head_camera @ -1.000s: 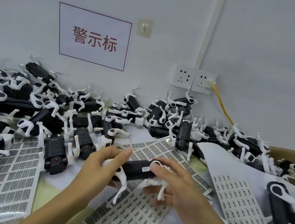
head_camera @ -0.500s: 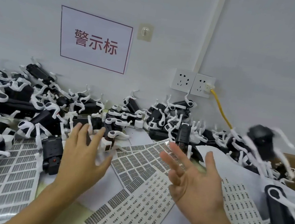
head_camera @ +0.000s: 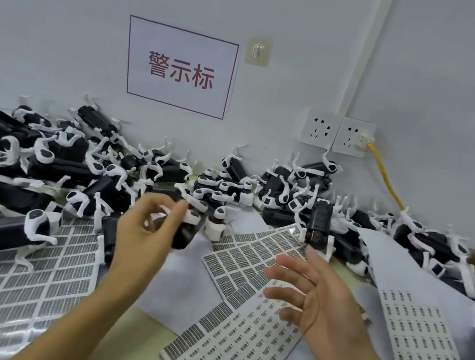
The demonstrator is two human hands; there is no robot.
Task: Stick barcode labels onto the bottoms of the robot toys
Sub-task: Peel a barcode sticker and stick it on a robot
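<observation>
Black robot toys with white legs lie heaped along the wall (head_camera: 59, 161). My left hand (head_camera: 147, 228) reaches into the heap's front edge, fingers and thumb curled round one black robot toy (head_camera: 187, 232); motion blur hides the exact grip. My right hand (head_camera: 314, 294) hovers with spread fingers over the barcode label sheets and holds nothing. One label sheet (head_camera: 238, 338) lies under that hand. Another sheet (head_camera: 250, 252) lies just beyond it, and a third (head_camera: 421, 337) sits to the right.
A large, mostly peeled label sheet (head_camera: 17, 286) covers the left of the table. More toys are piled at the right (head_camera: 434, 247), and one lies bottom-up (head_camera: 319, 221) in the middle. Wall sockets (head_camera: 337, 134) with a yellow cable (head_camera: 386, 179) and a red-lettered sign (head_camera: 180, 68) are behind.
One second ago both hands held a labelled toy; it then flew to the right pile. My left hand has since reached forward and closed round another toy. My right hand stays empty.
</observation>
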